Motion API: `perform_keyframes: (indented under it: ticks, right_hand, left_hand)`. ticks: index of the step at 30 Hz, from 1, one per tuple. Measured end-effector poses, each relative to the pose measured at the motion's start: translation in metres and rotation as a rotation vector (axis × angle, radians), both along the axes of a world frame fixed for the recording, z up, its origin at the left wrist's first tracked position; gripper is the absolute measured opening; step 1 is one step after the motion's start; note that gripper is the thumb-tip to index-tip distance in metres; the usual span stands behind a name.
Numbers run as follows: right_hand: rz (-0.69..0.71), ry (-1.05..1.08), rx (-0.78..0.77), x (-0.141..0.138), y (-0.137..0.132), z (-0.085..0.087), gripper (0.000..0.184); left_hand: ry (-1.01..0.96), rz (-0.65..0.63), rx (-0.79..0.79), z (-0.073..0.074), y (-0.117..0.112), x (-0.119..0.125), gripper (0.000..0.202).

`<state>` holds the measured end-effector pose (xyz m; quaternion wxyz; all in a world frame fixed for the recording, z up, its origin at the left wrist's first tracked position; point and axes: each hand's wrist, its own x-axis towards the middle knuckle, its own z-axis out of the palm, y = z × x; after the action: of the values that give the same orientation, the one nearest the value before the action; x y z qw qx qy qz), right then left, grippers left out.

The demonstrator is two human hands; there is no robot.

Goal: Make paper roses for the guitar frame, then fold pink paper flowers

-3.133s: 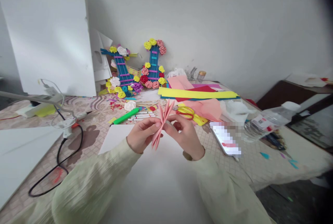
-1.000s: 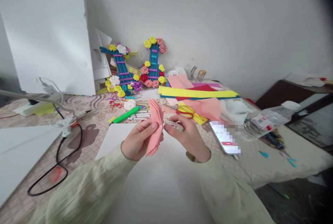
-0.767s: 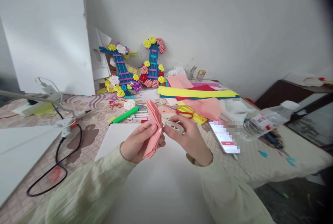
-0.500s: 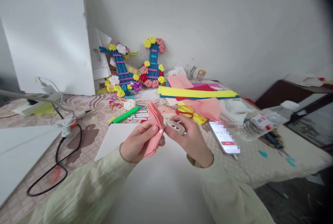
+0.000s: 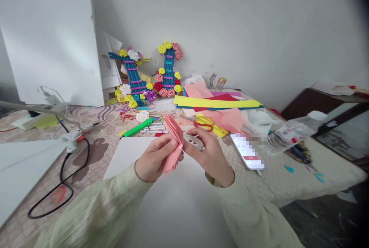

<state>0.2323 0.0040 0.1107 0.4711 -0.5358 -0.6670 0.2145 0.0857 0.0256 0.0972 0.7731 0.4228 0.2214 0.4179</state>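
A folded stack of pink crepe paper [image 5: 174,140] is pinched at its middle by my left hand [image 5: 154,157], the thumb pressed on its near face. My right hand [image 5: 211,156] grips a roll of clear tape [image 5: 193,142] on a white core, close beside the paper's right edge. A shiny bit, apparently tape, shows at the middle of the fold. Both hands are above a white board [image 5: 173,205] on the table. Some of my right fingertips are hidden behind the roll.
Behind the hands lie a green marker-like stick [image 5: 138,127], several felt-tip pens [image 5: 155,128], scissors [image 5: 204,122] and coloured paper sheets [image 5: 216,102]. A phone [image 5: 247,152] and a water bottle [image 5: 296,132] are at right. Flower-covered blue paper guitars [image 5: 169,65] lean at the wall; a black cable [image 5: 62,179] loops at left.
The left hand and pink paper have shifted slightly to the right, closer to the tape roll. Both hands keep their holds. The whole view has moved a little.
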Motion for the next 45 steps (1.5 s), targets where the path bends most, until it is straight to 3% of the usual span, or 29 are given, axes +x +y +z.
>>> perform_keyframes:
  ticks: [6,17,26,35,40,45]
  right_hand:
    - [0.017,0.021,-0.014,-0.002,-0.002,-0.001,0.019]
    - [-0.123,-0.061,0.074,-0.003,0.004,-0.007,0.022]
    - [-0.182,-0.108,0.141,-0.003,0.011,-0.016,0.021]
    - [-0.039,-0.032,-0.049,0.003,0.013,-0.018,0.028]
    - [-0.041,-0.063,-0.032,0.003,0.015,-0.02,0.023]
    - [0.032,-0.05,-0.084,0.006,0.017,-0.021,0.028]
  left_hand:
    - [-0.002,0.023,-0.005,0.003,-0.001,0.005,0.024]
    - [0.084,0.225,0.037,-0.009,0.007,0.008,0.025]
    - [0.076,0.207,0.112,-0.013,0.009,0.009,0.027]
    - [0.156,0.276,0.174,-0.019,0.016,0.007,0.028]
    - [0.285,0.262,0.223,-0.02,0.016,0.008,0.022]
    - [0.252,0.296,0.259,-0.021,0.019,0.009,0.019]
